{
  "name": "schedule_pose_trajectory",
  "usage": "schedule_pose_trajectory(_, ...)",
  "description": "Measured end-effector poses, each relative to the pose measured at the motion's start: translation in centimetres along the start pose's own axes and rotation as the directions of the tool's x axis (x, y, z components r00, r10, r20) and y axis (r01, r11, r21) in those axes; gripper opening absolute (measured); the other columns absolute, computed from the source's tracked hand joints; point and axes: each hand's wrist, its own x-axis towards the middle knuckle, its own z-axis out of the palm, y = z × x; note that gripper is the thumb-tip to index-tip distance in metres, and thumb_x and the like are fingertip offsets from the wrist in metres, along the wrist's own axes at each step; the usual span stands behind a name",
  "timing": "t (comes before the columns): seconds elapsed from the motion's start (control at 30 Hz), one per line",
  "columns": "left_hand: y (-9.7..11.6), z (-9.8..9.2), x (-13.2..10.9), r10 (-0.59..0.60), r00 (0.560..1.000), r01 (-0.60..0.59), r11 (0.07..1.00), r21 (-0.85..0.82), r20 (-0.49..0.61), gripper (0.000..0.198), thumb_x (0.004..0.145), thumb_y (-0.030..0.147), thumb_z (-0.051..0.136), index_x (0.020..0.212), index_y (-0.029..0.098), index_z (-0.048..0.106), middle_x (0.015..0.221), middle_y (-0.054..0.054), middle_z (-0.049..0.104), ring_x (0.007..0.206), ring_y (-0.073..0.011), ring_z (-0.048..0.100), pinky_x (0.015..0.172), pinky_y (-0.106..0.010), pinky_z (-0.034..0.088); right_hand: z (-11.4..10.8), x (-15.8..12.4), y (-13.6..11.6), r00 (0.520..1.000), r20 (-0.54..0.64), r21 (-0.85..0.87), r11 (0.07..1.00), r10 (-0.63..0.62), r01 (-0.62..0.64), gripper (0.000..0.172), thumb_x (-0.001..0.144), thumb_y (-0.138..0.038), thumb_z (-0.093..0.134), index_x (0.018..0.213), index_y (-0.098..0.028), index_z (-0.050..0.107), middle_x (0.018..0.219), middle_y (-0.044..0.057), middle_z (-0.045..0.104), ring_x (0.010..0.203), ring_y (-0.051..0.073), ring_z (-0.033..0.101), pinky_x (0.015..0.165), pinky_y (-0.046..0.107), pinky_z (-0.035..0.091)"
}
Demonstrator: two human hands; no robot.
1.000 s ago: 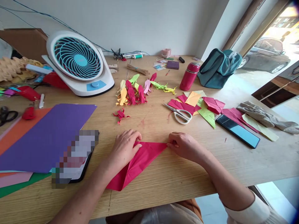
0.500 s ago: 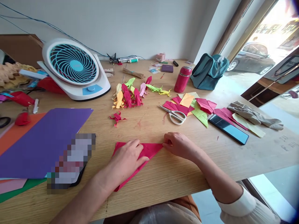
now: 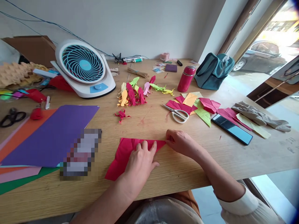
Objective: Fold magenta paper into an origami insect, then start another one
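Note:
A folded sheet of crimson paper [image 3: 121,154] lies flat near the table's front edge. My left hand [image 3: 141,161] rests palm-down on its right half, fingers stretched out and pressing the fold. My right hand [image 3: 178,142] pinches the paper's right tip against the table, fingers closed on the corner. Just beyond the paper sits a small red folded figure [image 3: 121,115], and behind it a cluster of several folded paper figures [image 3: 137,90] in yellow, red, pink and green.
White-handled scissors [image 3: 178,114] and cut paper pieces [image 3: 201,107] lie right of centre, beside a phone [image 3: 232,129]. A purple sheet [image 3: 53,137] on other coloured sheets covers the left. A fan [image 3: 83,68], red flask [image 3: 185,79], teal bag [image 3: 213,71] and black scissors [image 3: 11,116] stand around.
My left hand slid rightward and toward me across the crimson paper, flattening it. The paper's left part now shows uncovered. My right hand stayed at the right tip.

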Motion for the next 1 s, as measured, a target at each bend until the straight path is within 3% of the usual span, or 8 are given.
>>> schedule_pose_trajectory(0.2,1.0,-1.5,0.7,-0.046,0.995,0.044,0.999,0.022,0.093,0.075,0.077,0.058,0.071,0.143,0.029,0.049,0.104,-0.017,0.06,0.088,-0.03,0.062,0.065,-0.034,0.052,0.9,0.0,0.6,1.0,-0.028,-0.005,1.0,-0.001,0.001,0.008,0.085,-0.017,0.053,0.091,-0.022,0.055,0.072,-0.001,0.061,0.062,0.013,0.05,0.057,0.023,0.028)
schedule_pose_trajectory(0.37,1.3,-1.8,1.2,-0.059,0.991,0.056,0.998,0.031,0.118,0.078,0.074,0.057,0.074,0.142,0.028,0.051,0.102,-0.018,0.061,0.085,-0.0309,0.062,0.065,-0.036,0.051,1.2,-1.0,1.5,0.996,-0.089,0.0,1.0,-0.016,0.016,0.02,0.09,-0.012,0.044,0.103,-0.02,0.056,0.093,0.005,0.066,0.078,0.017,0.059,0.068,0.026,0.038)
schedule_pose_trajectory(0.47,1.4,-1.7,1.2,-0.064,0.991,0.06,0.998,0.033,0.117,0.079,0.075,0.056,0.074,0.144,0.029,0.048,0.103,-0.018,0.061,0.085,-0.0298,0.062,0.065,-0.035,0.05,1.6,-2.9,1.6,0.986,-0.141,0.006,0.996,-0.084,0.086,0.03,0.096,-0.013,0.038,0.118,-0.021,0.056,0.104,0.008,0.063,0.085,0.018,0.061,0.073,0.028,0.043)
schedule_pose_trajectory(0.67,1.3,-1.6,1.3,-0.046,0.99,0.043,0.999,0.024,0.136,0.082,0.076,0.057,0.072,0.148,0.031,0.042,0.103,-0.019,0.059,0.086,-0.0319,0.061,0.062,-0.035,0.05,2.7,-5.7,0.2,0.959,-0.102,-0.167,0.955,-0.263,0.244,0.046,0.095,-0.012,0.042,0.14,-0.024,0.047,0.104,0.01,0.056,0.09,0.023,0.054,0.081,0.036,0.048)
schedule_pose_trajectory(0.8,1.2,-1.5,1.3,-0.041,0.99,0.039,0.999,0.014,0.133,0.081,0.076,0.056,0.073,0.147,0.031,0.044,0.102,-0.019,0.059,0.088,-0.0328,0.061,0.061,-0.034,0.051,2.8,-5.3,-0.4,0.968,-0.082,-0.218,0.952,-0.237,0.214,0.042,0.097,-0.017,0.042,0.139,-0.023,0.048,0.099,0.01,0.055,0.086,0.022,0.052,0.077,0.035,0.049)
schedule_pose_trajectory(1.0,1.1,-1.0,0.7,-0.048,0.995,0.047,0.999,0.015,0.084,0.078,0.079,0.058,0.069,0.147,0.031,0.043,0.116,-0.017,0.058,0.094,-0.0325,0.059,0.064,-0.034,0.05,2.8,-5.0,-0.4,0.968,-0.089,-0.216,0.953,-0.234,0.211,0.028,0.099,-0.02,0.042,0.121,-0.021,0.059,0.096,0.009,0.055,0.083,0.021,0.051,0.074,0.034,0.049)
